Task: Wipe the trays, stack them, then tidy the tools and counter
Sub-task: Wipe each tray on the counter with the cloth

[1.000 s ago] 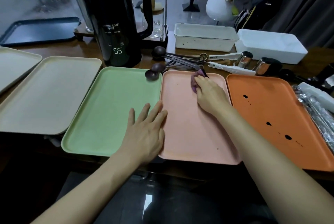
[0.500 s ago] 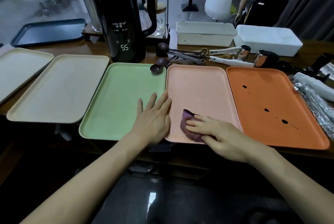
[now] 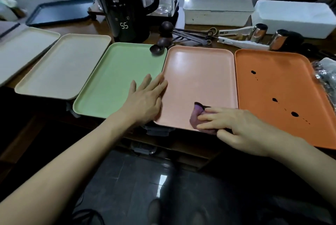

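Wiping step, and the pink tray (image 3: 200, 79) was the one being done. Right hand (image 3: 241, 126) pressed a purple cloth (image 3: 195, 115) onto that tray's near edge, fingers laid fairly straight and close together on top of it, not wrapped round it. Left hand (image 3: 145, 99) lay flat across the seam where the green tray (image 3: 112, 83) met the pink one, fingers straight and a bit spread, holding nothing, I'd guess just steadying things. Pink surface looked clean to me, so I reckon that one was nearly finished. Orange tray (image 3: 272, 88) just to the right had dark spots (image 3: 294, 114) on it, so my bet for the next move: slide the cloth over there and rub hard on those blobs. Nothing stacked yet, and the spoons (image 3: 156, 50) and other tools lay behind the trays
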